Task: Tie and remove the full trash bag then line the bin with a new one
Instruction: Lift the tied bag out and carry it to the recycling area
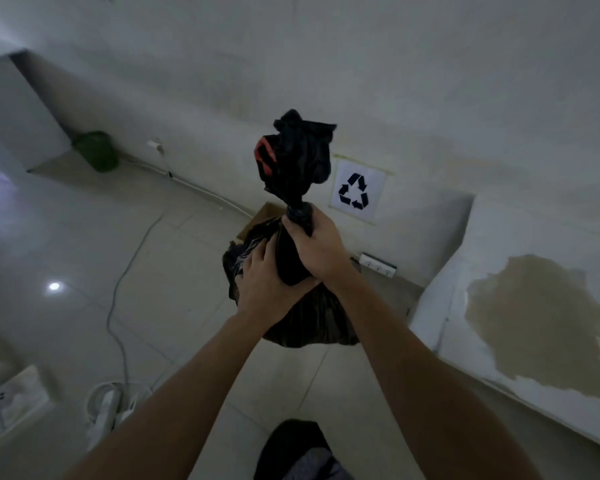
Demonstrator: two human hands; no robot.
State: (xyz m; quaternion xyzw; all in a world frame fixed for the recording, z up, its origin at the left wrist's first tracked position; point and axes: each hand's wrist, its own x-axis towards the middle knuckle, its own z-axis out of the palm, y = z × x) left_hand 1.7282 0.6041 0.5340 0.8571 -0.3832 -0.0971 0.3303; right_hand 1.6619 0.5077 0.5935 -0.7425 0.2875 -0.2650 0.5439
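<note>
Both forearms reach forward. The right hand (314, 245) clenches the twisted neck of the black trash bag (309, 317), lifted above the floor; the left hand (264, 282) rests flat-fingered against its side.

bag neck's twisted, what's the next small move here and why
Probably bring the left hand up to loop the loose top into a knot. The right hand only grips the twisted neck of the bag; no knot shows, and the left merely rests on its side.
</note>
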